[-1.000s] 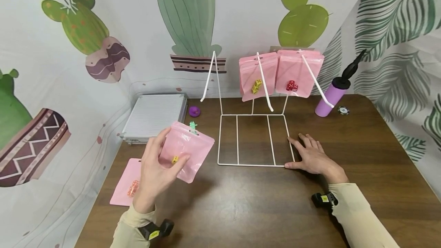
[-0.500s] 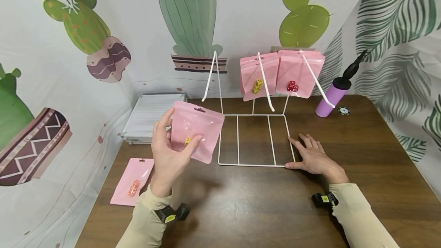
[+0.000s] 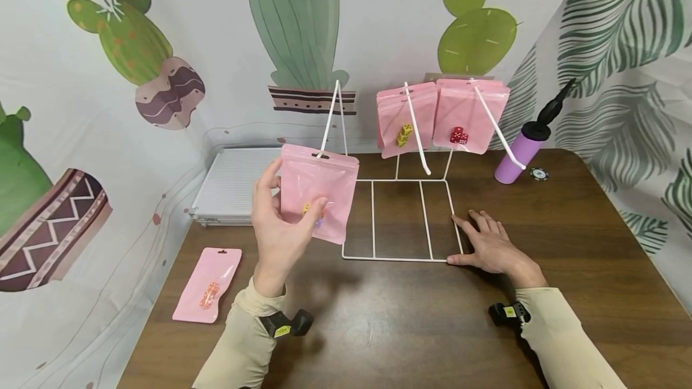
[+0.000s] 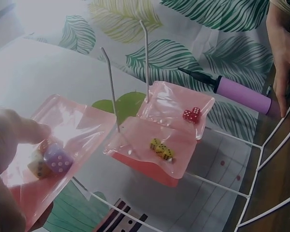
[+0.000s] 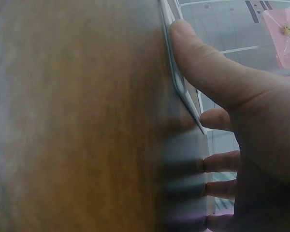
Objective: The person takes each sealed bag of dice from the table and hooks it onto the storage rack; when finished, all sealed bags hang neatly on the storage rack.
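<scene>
My left hand (image 3: 278, 230) pinches a pink zip pouch (image 3: 335, 182) upright, thumb across its front. In the left wrist view, dice (image 4: 58, 158) show through that pouch, a purple one among them. The tip of the left hook (image 3: 328, 119) of a white wire display rack (image 3: 400, 259) meets the pouch's hang hole; whether it passes through, I cannot tell. Spread fingers of my right hand (image 3: 489, 248) rest on the table against the rack base's front right corner. Pink pouches with yellow dice (image 3: 403, 135) and red dice (image 3: 458, 135) hang from the middle and right hooks.
A pink pouch with orange dice (image 3: 209, 295) lies flat at the table's left. Behind it sits a silver ribbed case (image 3: 238, 182). At the back right stand a purple hand pump (image 3: 516, 152) and a poker chip (image 3: 539, 174). A patterned cloth backs the table.
My left hand has carried the pouch up and rightward, away from the left side, until its top reaches the left hook's tip. My right hand has stayed at the rack's corner.
</scene>
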